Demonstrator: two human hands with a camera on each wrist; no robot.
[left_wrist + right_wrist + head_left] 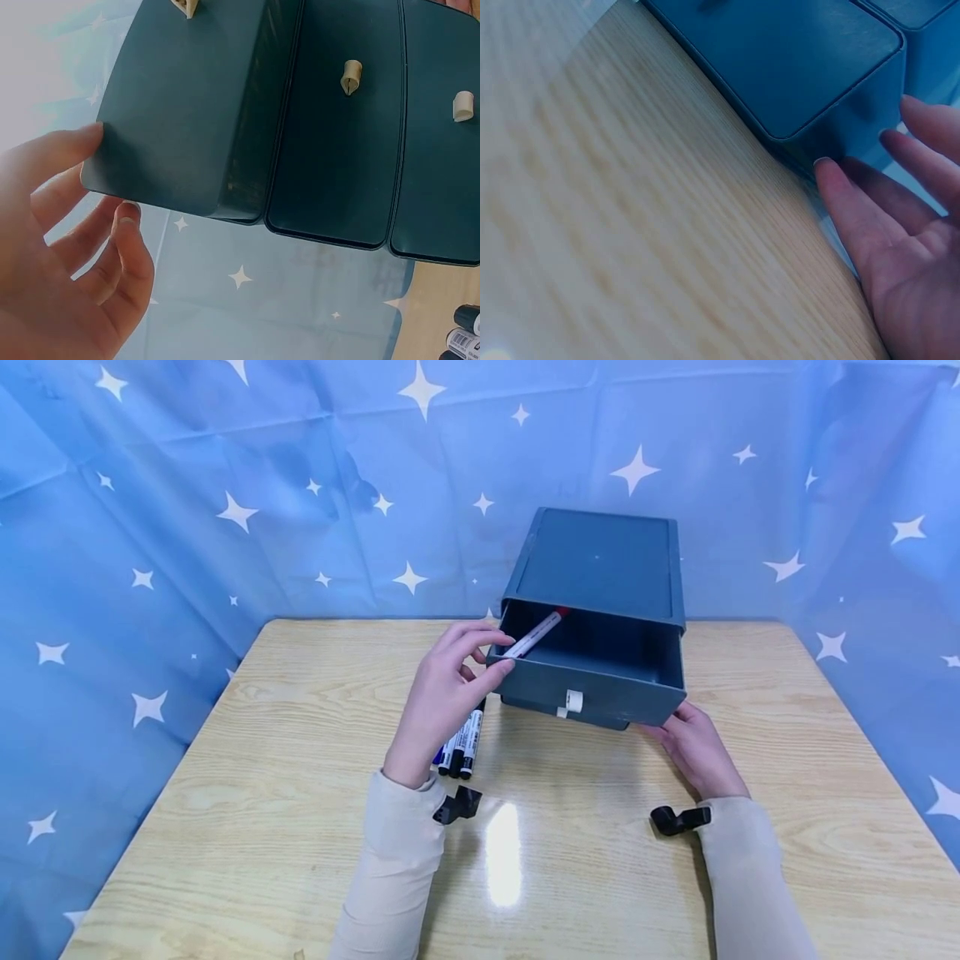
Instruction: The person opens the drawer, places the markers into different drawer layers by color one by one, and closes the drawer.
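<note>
A dark blue drawer cabinet (600, 560) stands at the table's back, its top drawer (618, 689) pulled out. Inside that drawer a white marker with a red cap (542, 632) leans diagonally, its lower end beside my left fingertips. My left hand (453, 689) grips the drawer's front left corner, thumb against the front panel and index finger over the rim. In the left wrist view the other fingers curl beside the drawer wall. Low at the cabinet's right side is my right hand (697, 747), fingers extended; its fingertips (832, 176) rest against the side in the right wrist view.
Several markers (463, 747) with black and blue caps lie on the wooden table (285, 860), partly behind my left wrist. Two closed drawers (337, 150) with small pale knobs sit below the pulled-out one. A blue star-patterned cloth (360, 468) hangs behind.
</note>
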